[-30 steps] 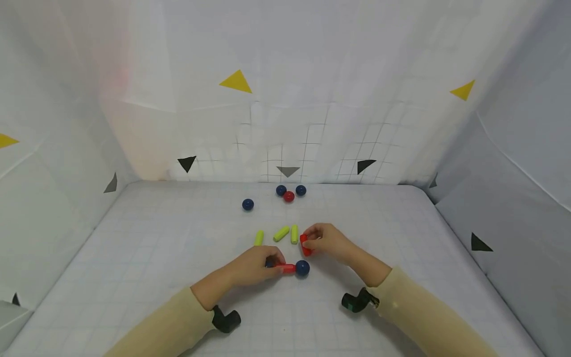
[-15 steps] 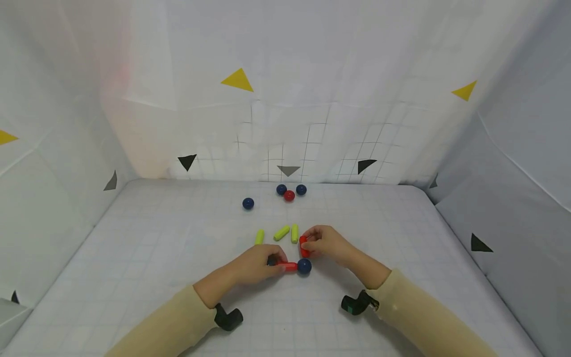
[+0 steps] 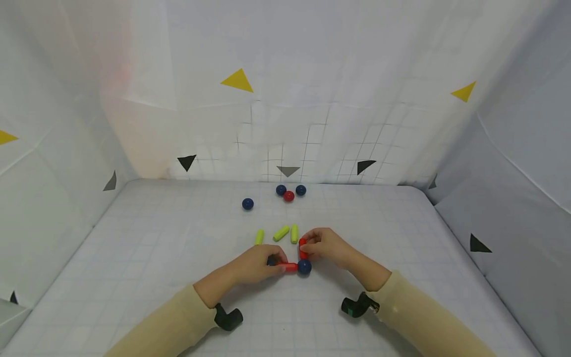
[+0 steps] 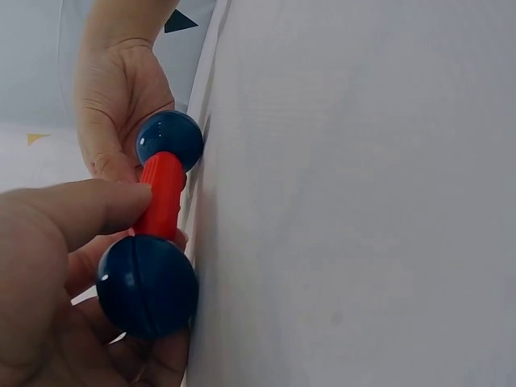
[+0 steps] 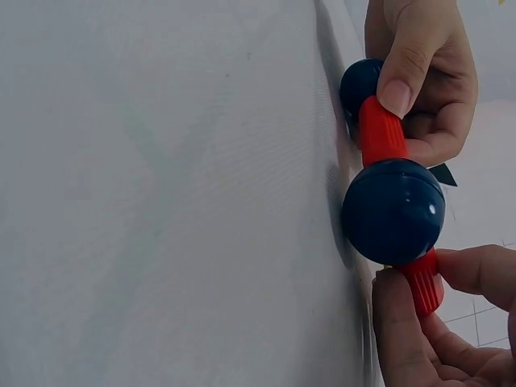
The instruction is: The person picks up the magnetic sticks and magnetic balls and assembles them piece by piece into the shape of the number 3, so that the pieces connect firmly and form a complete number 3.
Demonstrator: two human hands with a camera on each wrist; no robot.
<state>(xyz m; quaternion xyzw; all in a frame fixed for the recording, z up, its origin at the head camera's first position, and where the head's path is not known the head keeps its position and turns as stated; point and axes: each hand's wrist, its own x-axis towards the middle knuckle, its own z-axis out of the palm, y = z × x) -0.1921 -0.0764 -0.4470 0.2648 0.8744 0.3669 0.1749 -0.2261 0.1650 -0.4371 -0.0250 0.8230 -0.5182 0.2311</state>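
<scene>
My left hand (image 3: pixel 255 265) pinches a ribbed red rod (image 4: pixel 164 193) between thumb and fingers. That rod has a dark blue ball at each end; the left ball (image 4: pixel 147 286) sits within the curl of my fingers. In my right hand (image 3: pixel 329 246) is a second red rod (image 5: pixel 423 284), pinched by thumb and fingertips. Its near end meets the right-hand blue ball (image 5: pixel 393 211), so the two rods form a corner there. In the head view my left fingers partly cover the first rod and its left ball.
Several yellow-green rods (image 3: pixel 294 234) lie just beyond my hands. Farther back a red ball (image 3: pixel 289 196) rests beside two blue balls (image 3: pixel 301 190), with another blue ball (image 3: pixel 248 204) off to the left. White cloth walls surround the white table (image 3: pixel 178 223).
My right hand has come slightly toward me, bringing the second red rod from beside the blue ball to its surface. The left-hand piece has shifted slightly right.
</scene>
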